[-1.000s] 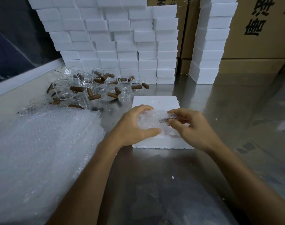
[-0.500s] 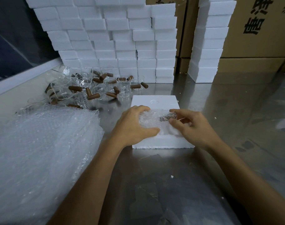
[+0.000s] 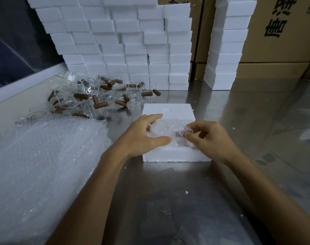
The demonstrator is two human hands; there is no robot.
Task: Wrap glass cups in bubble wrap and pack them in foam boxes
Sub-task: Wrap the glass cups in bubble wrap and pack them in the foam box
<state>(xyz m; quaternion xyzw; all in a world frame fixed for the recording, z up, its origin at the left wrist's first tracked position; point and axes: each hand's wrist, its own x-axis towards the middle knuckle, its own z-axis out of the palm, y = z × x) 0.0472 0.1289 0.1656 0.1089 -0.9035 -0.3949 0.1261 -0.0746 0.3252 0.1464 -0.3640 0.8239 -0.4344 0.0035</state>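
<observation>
Two hands are busy over one white foam box (image 3: 168,112) that sits near the middle of the worktop (image 3: 256,121). The left hand (image 3: 143,137) is curled around the round end of a wrapped cup (image 3: 161,129), thumb underneath and fingers arched over the top, while the right hand (image 3: 209,138) pinches the bubble wrap bunched around the cup's brown handle (image 3: 179,133). The bundle lies on its side on top of the box; whether it already rests in a recess there I cannot tell. My worry is the wrap: nothing visible fastens it, so if the right hand lets go before the cup is seated, the sheet could spring open and leave bare glass against foam. The handle sticks out sideways, and pressing down with it misaligned might twist or snap it where it meets the glass. Foam is light, so a hard push on the near edge could tip or slide the box on the slick metal. Just beside the left forearm a stack of bubble wrap sheets (image 3: 44,165) fills the worktop's left edge, and behind it loose glass cups (image 3: 90,89) lie jumbled, touching one another; a careless reach there could knock them together. Stacked foam boxes (image 3: 133,41) line the far edge.
</observation>
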